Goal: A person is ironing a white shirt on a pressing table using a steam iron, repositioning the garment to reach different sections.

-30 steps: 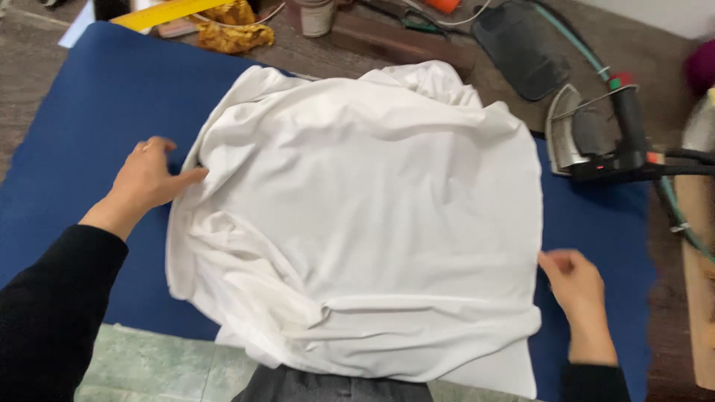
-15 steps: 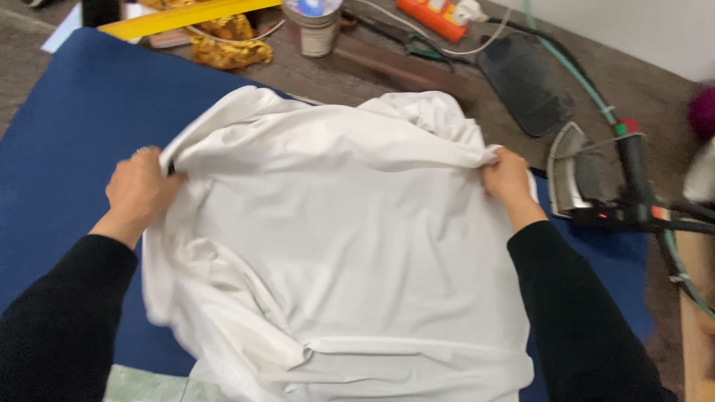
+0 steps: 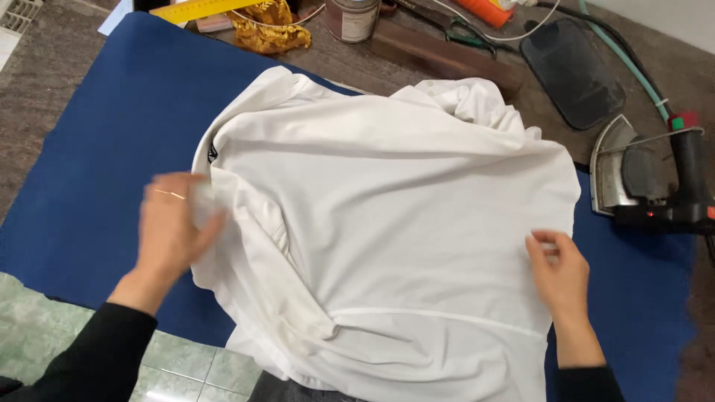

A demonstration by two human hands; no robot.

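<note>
A deep blue padded cloth (image 3: 97, 141) covers a brown wooden worktable (image 3: 45, 82); pale green floor tiles (image 3: 45, 327) show below its near edge, while a white wall (image 3: 670, 18) closes the far right corner under even, soft light

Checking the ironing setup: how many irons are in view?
1: the iron sits at the right edge of the blue pad, beyond the white garment. Others could be out of frame.

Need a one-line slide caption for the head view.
Left hand and right hand grip opposite edges of a white garment spread on a blue pad, an iron resting at right.
</note>
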